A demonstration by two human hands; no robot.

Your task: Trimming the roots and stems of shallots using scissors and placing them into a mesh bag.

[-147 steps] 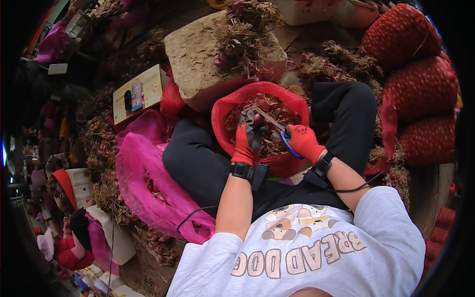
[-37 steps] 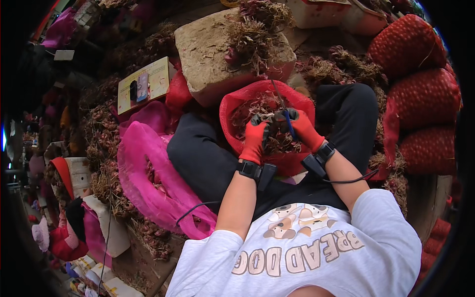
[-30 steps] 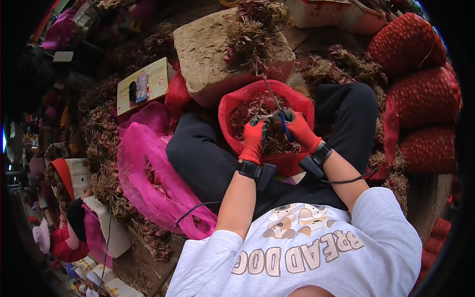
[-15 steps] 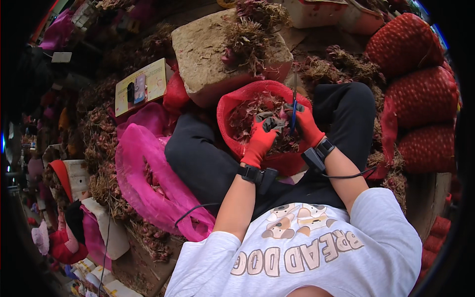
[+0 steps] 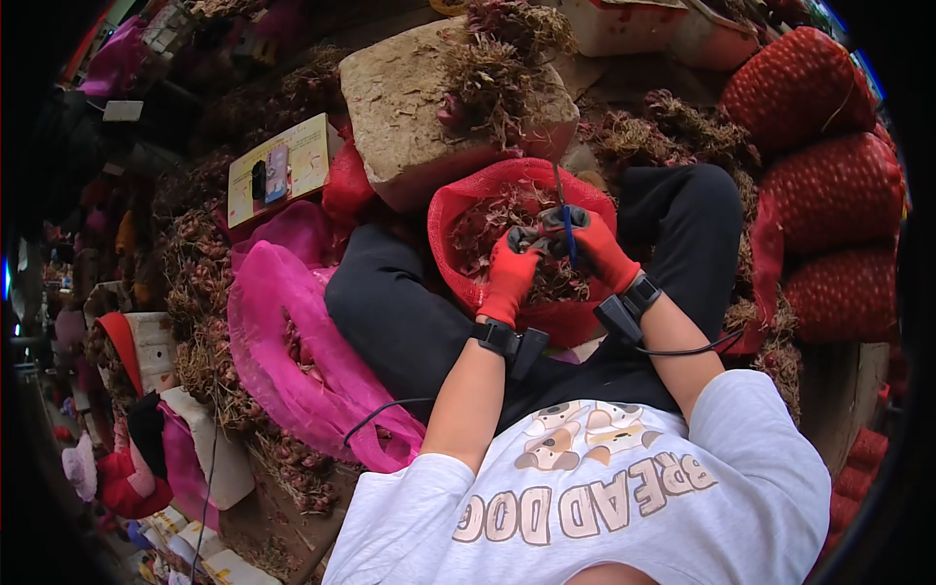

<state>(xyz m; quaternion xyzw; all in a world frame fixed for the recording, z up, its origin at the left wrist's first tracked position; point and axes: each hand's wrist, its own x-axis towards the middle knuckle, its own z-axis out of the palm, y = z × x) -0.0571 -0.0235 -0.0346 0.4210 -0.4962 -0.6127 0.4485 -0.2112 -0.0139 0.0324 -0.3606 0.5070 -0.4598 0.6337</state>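
Observation:
Both my hands wear red gloves with dark grey fingers, and they meet over an open red mesh bag [image 5: 450, 195]. Inside the bag lie dry shallot skins and stalk trimmings [image 5: 487, 210]. A pair of blue-handled scissors [image 5: 569, 234] is in my right hand [image 5: 597, 246], its fingers wrapped round the handles and the blades pointing away from me. My left hand [image 5: 514, 268] has its fingers curled closed right beside the scissors; whatever it grips is hidden by the glove.
Beyond the bag, bunches of shallots [image 5: 487, 88] rest on a pale foam block [image 5: 400, 107]. A pink mesh bag [image 5: 283, 351] lies by my left leg. Full red net sacks [image 5: 829, 185] are stacked at the right. A phone [image 5: 276, 174] sits on a flat yellowish box [image 5: 310, 166].
My right hand has shifted left with the scissors, which now tilt the other way, and its fingers have come up against my left hand. The left hand has barely moved.

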